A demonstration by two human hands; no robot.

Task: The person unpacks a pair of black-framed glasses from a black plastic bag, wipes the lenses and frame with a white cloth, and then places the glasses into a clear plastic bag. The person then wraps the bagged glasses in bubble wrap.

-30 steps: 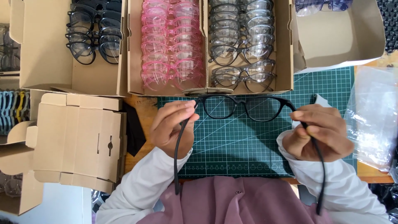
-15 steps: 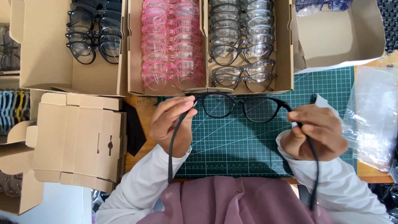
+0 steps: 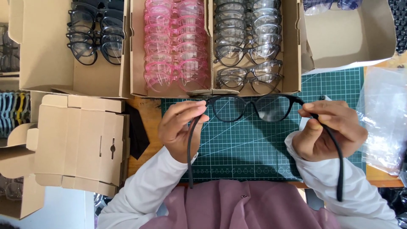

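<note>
Both hands held one pair of black glasses [image 3: 250, 108] above the green cutting mat [image 3: 237, 144], just near of the box of grey glasses [image 3: 250, 46]. Left hand [image 3: 182, 127] pinched the left hinge; right hand [image 3: 328, 129] closed around the right temple. Compared with a second earlier, the temples swung slightly, both remaining unfolded toward the person, and the frame stayed level. The pink glasses [image 3: 174, 42] and the folded carton [image 3: 80, 144] at left were unmoved.
</note>
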